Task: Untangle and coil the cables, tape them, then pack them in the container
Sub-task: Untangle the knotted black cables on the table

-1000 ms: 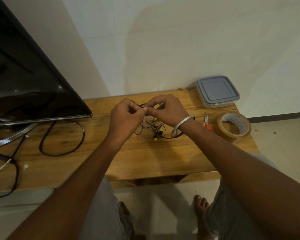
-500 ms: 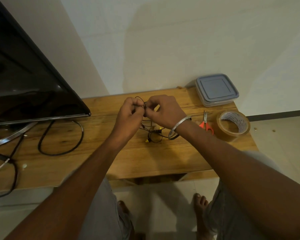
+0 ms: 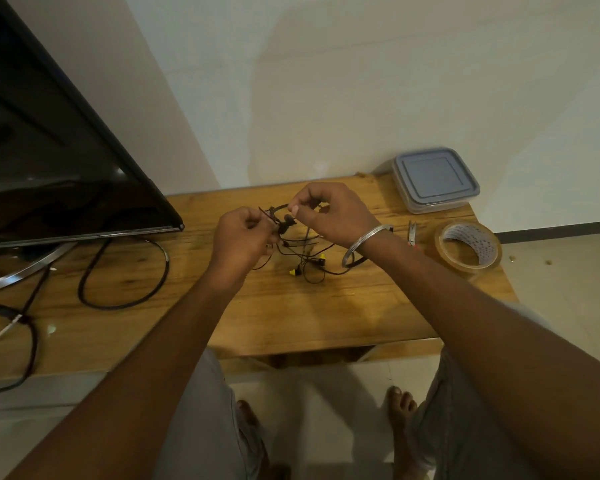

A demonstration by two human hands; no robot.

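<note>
Cables (image 3: 305, 251) are dangling tangled over the wooden table (image 3: 326, 306), left hand (image 3: 243, 237) and right hand (image 3: 329, 213) both pinching strands; a lidded container (image 3: 433, 178) is sitting by the pale wall.

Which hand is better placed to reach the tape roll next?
The right hand, probably. The tape roll lies at the table's right end, just beyond the right wrist. The left hand is further away, and both hands now hold the tangled cables.

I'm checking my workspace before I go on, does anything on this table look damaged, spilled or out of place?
Nothing stands out. The thin cables are a tangle, both hands pinching them. The container is lidded; tape roll and scissors lie flat.
</note>
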